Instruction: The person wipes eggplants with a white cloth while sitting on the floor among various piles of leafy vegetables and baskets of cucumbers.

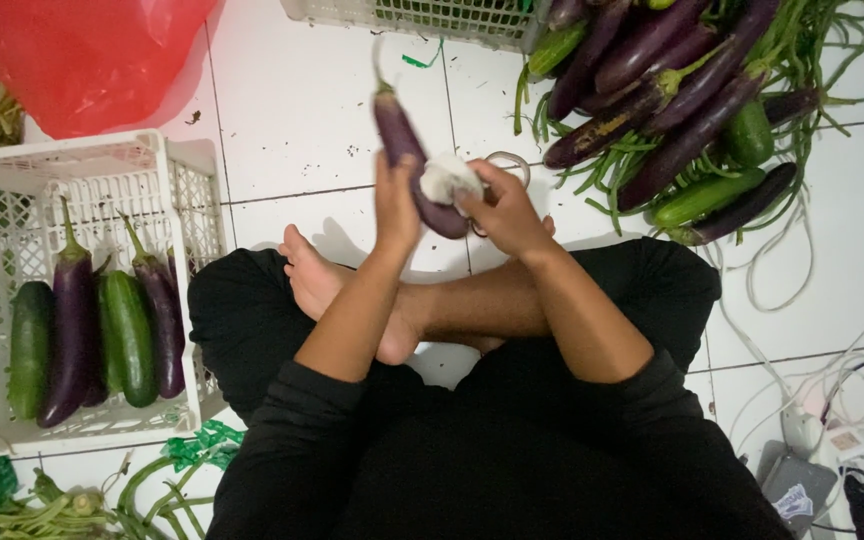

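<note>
My left hand (397,205) is clamped around 1 purple eggplant (404,150), held upright above my crossed legs. My right hand (504,212) grips a white cloth (449,180), pressed against the eggplant's lower end.

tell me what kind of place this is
Probably a home floor or a small back room used for sorting vegetables, not a shop counter. The person sits cross-legged on white floor tiles, with a white plastic crate of eggplants and cucumbers beside them and a loose pile of eggplants on the floor.
</note>
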